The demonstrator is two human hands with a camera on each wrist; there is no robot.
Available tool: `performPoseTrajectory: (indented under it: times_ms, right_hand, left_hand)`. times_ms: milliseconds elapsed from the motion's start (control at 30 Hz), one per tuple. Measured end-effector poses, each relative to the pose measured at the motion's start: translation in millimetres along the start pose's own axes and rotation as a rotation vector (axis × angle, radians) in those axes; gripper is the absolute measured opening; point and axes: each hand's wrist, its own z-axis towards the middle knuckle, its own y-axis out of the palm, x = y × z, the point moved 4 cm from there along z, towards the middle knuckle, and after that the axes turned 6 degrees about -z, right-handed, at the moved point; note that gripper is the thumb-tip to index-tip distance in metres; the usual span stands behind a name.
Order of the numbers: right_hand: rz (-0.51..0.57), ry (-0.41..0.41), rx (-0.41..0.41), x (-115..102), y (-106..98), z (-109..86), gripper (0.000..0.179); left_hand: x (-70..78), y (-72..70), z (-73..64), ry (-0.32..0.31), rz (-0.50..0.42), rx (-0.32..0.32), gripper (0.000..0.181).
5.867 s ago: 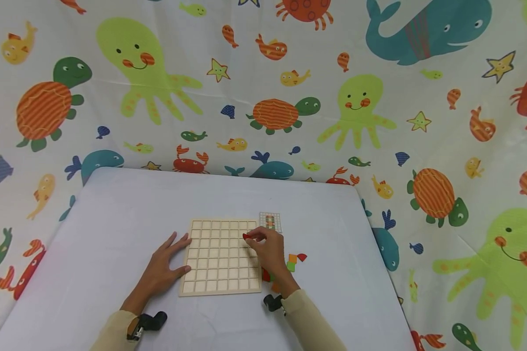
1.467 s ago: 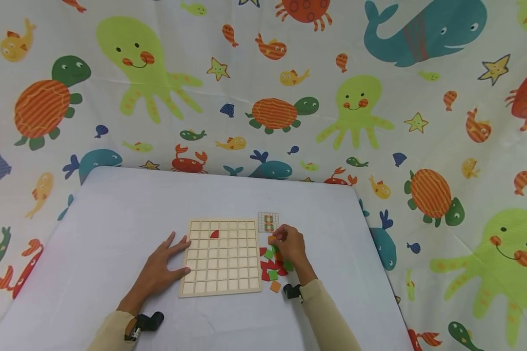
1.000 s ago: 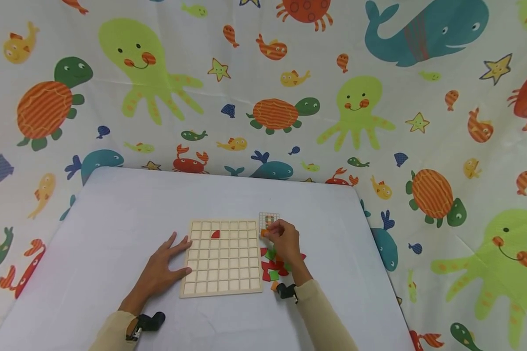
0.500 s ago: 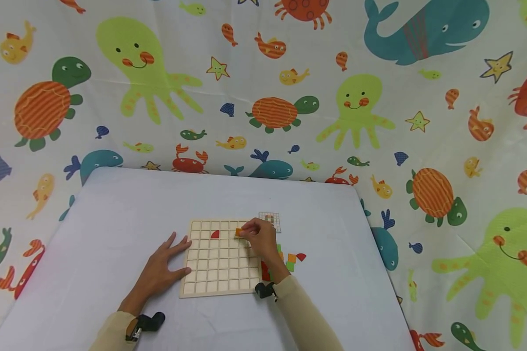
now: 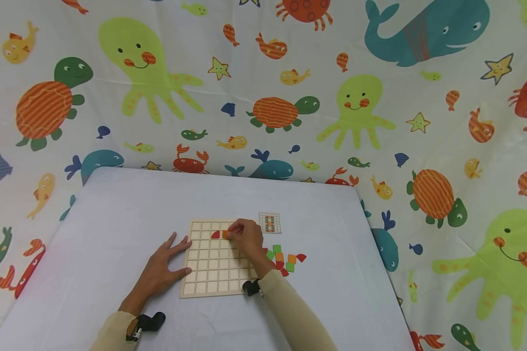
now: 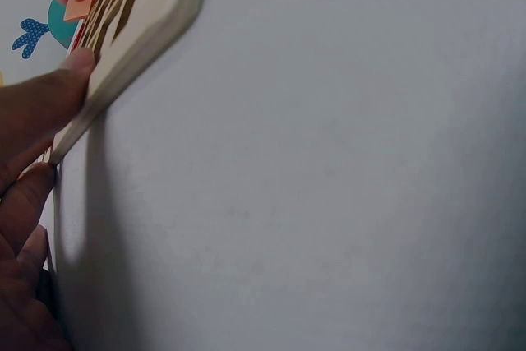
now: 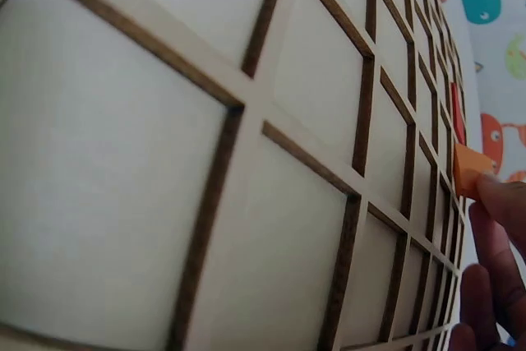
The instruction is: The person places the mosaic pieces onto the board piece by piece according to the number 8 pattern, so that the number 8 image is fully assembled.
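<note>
A pale wooden grid board (image 5: 213, 263) lies flat on the white table. My left hand (image 5: 160, 268) rests against its left edge with thumb and fingers spread; in the left wrist view the thumb (image 6: 70, 80) touches the rim. In the second row from the back, a red quarter-circle tile (image 5: 215, 235) sits in a cell. Just right of it, my right hand (image 5: 248, 239) pinches an orange square tile (image 5: 225, 235). The right wrist view shows this orange tile (image 7: 470, 172) tilted at the grid, beside the red one.
Loose red, green and orange tiles (image 5: 279, 257) lie right of the board, partly hidden by my right forearm. Behind them is a small pattern card (image 5: 270, 223) printed with a grid. A sea-animal curtain (image 5: 263, 87) hangs past the table's far edge.
My right hand has placed the red tile, picked up the orange square from the loose tiles, and carried it left to the cell beside the red one. The left hand stays put.
</note>
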Motion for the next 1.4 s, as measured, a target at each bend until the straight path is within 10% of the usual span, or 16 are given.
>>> performPoseTrajectory:
  times_ms: [667,1000,1400]
  right_hand:
    - [-0.146,-0.122,0.023,-5,-3,-3.5,0.006]
    - [0.077,-0.078,0.004,32,-42,-16.5,0.014]
    - [-0.015,0.068,-0.029,79,-72,-37.2,0.013]
  left_hand:
    - [-0.2,0.9,1.0,-0.015,-0.013,-0.021,0.077]
    - [1.8,-2.2,0.4,0.0,-0.012,-0.008,0.077]
    - [3.2,-1.4,0.0,-0.007,0.0,-0.007,0.077]
